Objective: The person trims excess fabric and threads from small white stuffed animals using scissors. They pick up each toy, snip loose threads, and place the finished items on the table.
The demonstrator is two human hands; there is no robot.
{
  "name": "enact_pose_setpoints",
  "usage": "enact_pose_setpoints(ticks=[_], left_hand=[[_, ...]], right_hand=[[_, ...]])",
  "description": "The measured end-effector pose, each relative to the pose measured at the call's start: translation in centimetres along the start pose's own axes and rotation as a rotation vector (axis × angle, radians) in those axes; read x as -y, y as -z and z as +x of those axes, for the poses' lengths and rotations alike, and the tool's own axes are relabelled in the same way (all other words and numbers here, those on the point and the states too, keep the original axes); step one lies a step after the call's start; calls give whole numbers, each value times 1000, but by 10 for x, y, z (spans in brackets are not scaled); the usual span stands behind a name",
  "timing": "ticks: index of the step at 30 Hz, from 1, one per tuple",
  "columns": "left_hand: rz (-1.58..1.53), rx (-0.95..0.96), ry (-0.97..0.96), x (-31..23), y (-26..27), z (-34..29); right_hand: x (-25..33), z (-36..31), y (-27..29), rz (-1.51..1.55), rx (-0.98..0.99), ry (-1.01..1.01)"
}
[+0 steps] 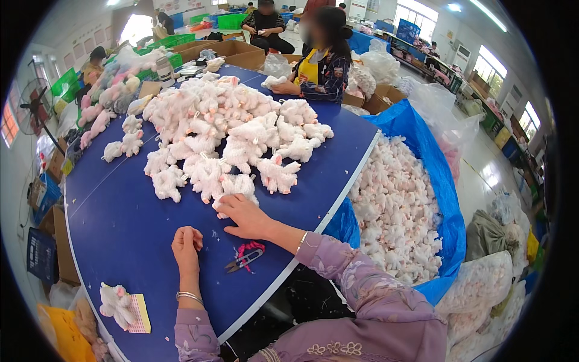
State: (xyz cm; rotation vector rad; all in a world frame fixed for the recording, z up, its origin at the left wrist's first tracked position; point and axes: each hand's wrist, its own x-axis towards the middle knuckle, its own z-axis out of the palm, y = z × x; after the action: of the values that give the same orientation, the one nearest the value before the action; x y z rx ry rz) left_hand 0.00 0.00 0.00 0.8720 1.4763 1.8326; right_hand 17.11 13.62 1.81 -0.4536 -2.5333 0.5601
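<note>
My right hand (244, 218) reaches across to the near edge of a heap of white plush toys (205, 114). Its fingers are stretched out and touch a white plush toy (242, 186) there, with the thumb held apart. To the left, my left hand (187, 242) rests over the blue tabletop with its fingers curled in, and nothing shows in them. Between my forearms lies a pair of thread snips (244, 260) with pink-red wrapping on its handle. One more small plush toy (117, 306) lies on a printed paper slip (140, 314) at the lower left.
Right of the blue table (120, 226) stands a large blue sack (452, 241) full of white plush pieces. Across the table a person in a yellow apron (309, 67) handles a white toy. Stuffed clear bags (482, 283) crowd the right; a fan (37, 105) stands left.
</note>
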Motion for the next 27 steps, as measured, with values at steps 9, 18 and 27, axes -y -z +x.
enact_pose_setpoints(ticks=[9, 18, 27], left_hand=[[67, 64, 9, 3, -12, 27], [48, 130, 38, 3, -16, 42], [58, 161, 45, 5, -18, 56]], right_hand=[[-3, -1, -3, 32, -96, 51], [1, 3, 1, 91, -107, 22], [0, 6, 1, 133, -93, -1]])
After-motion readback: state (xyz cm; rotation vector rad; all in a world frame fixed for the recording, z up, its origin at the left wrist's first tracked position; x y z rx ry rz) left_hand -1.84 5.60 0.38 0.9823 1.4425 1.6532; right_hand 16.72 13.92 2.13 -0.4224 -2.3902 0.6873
